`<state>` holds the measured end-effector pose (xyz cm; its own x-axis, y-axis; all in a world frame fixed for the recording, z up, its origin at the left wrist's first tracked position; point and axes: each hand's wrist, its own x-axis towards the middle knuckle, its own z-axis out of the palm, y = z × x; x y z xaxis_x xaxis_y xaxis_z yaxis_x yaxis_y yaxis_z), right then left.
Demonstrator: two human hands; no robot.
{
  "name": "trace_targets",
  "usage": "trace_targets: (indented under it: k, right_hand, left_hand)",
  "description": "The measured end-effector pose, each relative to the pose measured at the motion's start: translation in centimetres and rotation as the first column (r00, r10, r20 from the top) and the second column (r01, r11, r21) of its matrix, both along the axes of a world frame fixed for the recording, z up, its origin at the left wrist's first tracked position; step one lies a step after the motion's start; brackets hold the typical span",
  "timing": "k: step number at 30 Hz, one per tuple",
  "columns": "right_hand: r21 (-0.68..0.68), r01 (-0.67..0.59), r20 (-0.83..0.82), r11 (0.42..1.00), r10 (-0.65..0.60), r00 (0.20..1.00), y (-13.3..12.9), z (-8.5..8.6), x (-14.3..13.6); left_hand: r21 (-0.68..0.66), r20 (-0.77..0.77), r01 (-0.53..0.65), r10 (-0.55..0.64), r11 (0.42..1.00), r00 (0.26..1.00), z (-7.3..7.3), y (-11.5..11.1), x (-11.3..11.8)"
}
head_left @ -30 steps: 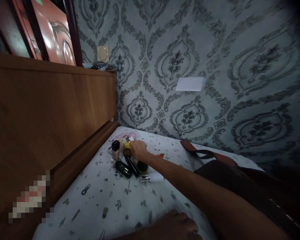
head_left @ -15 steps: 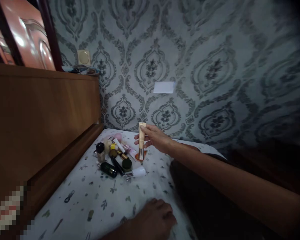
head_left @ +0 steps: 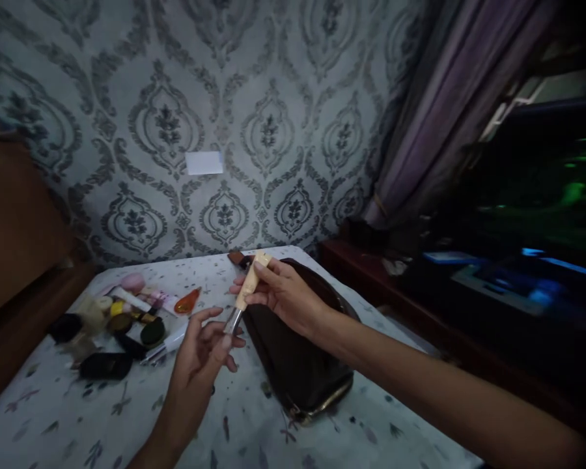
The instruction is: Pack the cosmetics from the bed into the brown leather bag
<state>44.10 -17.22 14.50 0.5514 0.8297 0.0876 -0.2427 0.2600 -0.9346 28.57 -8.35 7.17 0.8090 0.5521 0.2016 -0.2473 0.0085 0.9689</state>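
Observation:
A beige cosmetic tube (head_left: pixel 249 286) with a shiny silver cap slants over a dark brown bag (head_left: pixel 293 348). Its upper body is gripped between the thumb and fingers of my right hand (head_left: pixel 288 293). My left hand (head_left: pixel 200 355) is at the lower end, its thumb and fingertips around the silver cap. To the left lies a pile of cosmetics: an orange teardrop-shaped item (head_left: pixel 187 301), a dark round jar (head_left: pixel 152 333), a black bottle (head_left: pixel 105 366) and a white tube (head_left: pixel 176 339). The bag lies flat, with a gold zip along its near edge.
A patterned white sheet (head_left: pixel 141 426) covers the surface beneath. Brown wooden furniture (head_left: pixel 19 208) stands at the left, and damask wallpaper (head_left: pixel 268 130) backs the scene. On the right are a purple-grey curtain (head_left: pixel 430 111) and a dark screen (head_left: pixel 542 176) with green glow.
The view has swung right, bringing the bag, curtain and screen into sight. My left hand has risen from the sheet to the tube's cap. The tube, still in my right hand, has tilted.

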Motion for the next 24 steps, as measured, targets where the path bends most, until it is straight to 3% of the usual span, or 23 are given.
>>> trace_targets:
  k: [2, 5, 7, 9, 11, 12, 13, 16, 19, 22, 24]
  right_hand:
    - [0.011, 0.004, 0.02, 1.0, -0.004, 1.0, -1.4, 0.0, 0.4]
    - [-0.027, 0.031, 0.193, 0.999, -0.026, 0.981, -4.2, 0.5, 1.5]
    - [-0.019, 0.216, 0.403, 0.976, -0.19, 0.895, -6.6, 0.8, 2.4]
    - [0.059, 0.504, 0.65, 0.862, -0.417, 0.636, -9.1, 0.5, 3.3]
    - [0.151, 0.691, 0.813, 0.707, -0.486, 0.321, -11.3, -0.5, 3.9]
    - [0.158, 0.73, 0.857, 0.665, -0.46, 0.233, -12.1, -1.2, 4.2]
    - [0.139, 0.747, 0.883, 0.65, -0.423, 0.203, -12.7, -2.0, 4.5]
    - [0.038, 0.753, 0.905, 0.657, -0.343, 0.254, -13.4, -4.3, 5.2]
    - [0.013, 0.757, 0.89, 0.654, -0.352, 0.289, -13.3, -5.9, 5.7]
    - [0.032, 0.77, 0.862, 0.637, -0.408, 0.301, -13.1, -6.8, 5.8]
    - [0.046, 0.779, 0.85, 0.625, -0.434, 0.299, -13.1, -7.2, 5.6]
  left_hand:
    - [0.074, -0.011, -0.026, 0.027, 0.997, 1.0, 1.4, -0.7, 0.7]
    - [0.179, -0.01, -0.07, 0.073, 0.981, 0.997, 2.9, -1.0, 1.9]
    - [0.246, -0.014, -0.093, 0.1, 0.965, 0.995, 3.9, -0.7, 2.6]
    - [0.35, -0.034, -0.104, 0.124, 0.931, 0.992, 5.0, -0.2, 3.1]
    - [0.508, -0.045, -0.106, 0.149, 0.855, 0.988, 6.0, 0.3, 3.6]
    - [0.597, -0.039, -0.105, 0.159, 0.796, 0.986, 6.5, 0.4, 3.9]
    - [0.682, -0.025, -0.103, 0.163, 0.725, 0.986, 6.9, 0.5, 4.3]
    - [0.863, 0.006, -0.07, 0.13, 0.5, 0.992, 7.9, -0.1, 5.7]
    - [0.941, -0.017, -0.02, 0.104, 0.337, 0.994, 8.2, -1.0, 7.7]
    - [0.969, -0.044, 0.016, 0.109, 0.247, 0.993, 7.9, -1.8, 10.0]
    - [0.974, -0.075, 0.047, 0.121, 0.223, 0.99, 7.9, -1.9, 11.1]
